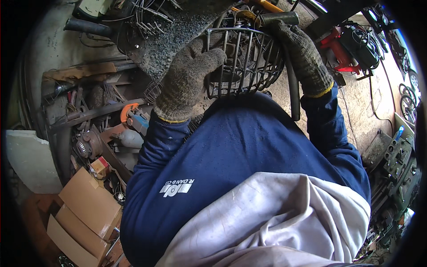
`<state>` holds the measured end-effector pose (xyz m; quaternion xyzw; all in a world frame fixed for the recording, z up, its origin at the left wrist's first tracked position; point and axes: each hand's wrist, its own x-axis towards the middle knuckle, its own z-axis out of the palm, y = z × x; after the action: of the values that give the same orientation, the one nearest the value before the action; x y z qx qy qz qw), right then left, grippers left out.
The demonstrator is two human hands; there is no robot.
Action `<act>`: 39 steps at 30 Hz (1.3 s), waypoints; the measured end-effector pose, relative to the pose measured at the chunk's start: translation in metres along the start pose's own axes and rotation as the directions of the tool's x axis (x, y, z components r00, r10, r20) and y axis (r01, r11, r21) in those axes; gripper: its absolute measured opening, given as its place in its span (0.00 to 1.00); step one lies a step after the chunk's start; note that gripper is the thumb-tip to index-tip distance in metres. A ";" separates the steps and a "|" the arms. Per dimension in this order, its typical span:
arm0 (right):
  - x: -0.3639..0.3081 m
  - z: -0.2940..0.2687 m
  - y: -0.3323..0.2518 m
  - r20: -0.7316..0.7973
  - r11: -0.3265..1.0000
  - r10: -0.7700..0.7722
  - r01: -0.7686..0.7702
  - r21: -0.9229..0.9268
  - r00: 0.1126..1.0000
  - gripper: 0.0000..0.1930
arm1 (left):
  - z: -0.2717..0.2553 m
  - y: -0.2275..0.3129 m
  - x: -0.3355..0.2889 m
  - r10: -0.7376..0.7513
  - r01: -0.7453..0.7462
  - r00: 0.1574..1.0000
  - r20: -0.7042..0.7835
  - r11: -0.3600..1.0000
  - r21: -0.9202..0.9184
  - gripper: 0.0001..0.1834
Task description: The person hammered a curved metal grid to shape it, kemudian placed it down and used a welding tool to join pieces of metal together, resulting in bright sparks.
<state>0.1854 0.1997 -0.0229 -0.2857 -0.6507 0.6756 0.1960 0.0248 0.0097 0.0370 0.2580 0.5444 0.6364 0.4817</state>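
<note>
A basket-shaped cage of welded metal rods (242,66) is tilted in front of my lap, its bars facing me. My left hand (189,78), in a dirty grey knitted glove, is closed on the left side of the cage, thumb against the outer rod. My right hand (307,60), gloved the same way, is closed high on what looks like a hammer, beside the cage's right side. The hammer's dark handle (292,91) hangs down past the palm, and its round metal head (280,18) shows above the fingers. Some fingertips are hidden behind the cage and handle.
At the upper left, a metal plate (171,38) carries grey grit and loose wires. An orange-and-blue tool (135,118), a grey bottle (130,138) and an open cardboard box (86,204) lie to the left. At right stand a red-and-black machine (344,51) and metal parts (396,164).
</note>
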 end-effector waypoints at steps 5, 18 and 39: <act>-0.005 0.007 -0.010 -0.001 0.975 -0.171 0.169 -0.146 0.985 0.19 | -0.005 -0.006 0.000 -0.008 0.014 0.997 -0.072 0.997 0.078 0.14; -0.027 0.037 -0.041 0.047 0.986 -0.100 0.105 -0.128 0.994 0.16 | -0.019 -0.010 0.002 0.303 -0.212 0.935 -0.183 0.893 0.396 0.18; 0.057 0.071 -0.073 -0.031 0.990 -0.019 0.024 0.139 0.999 0.17 | -0.156 -0.025 -0.071 0.496 -0.512 0.748 -0.441 0.854 0.093 0.16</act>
<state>0.0892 0.1873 0.0414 -0.2743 -0.6019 0.7130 0.2325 -0.0716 -0.1248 -0.0150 0.2327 0.5400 0.7935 0.1569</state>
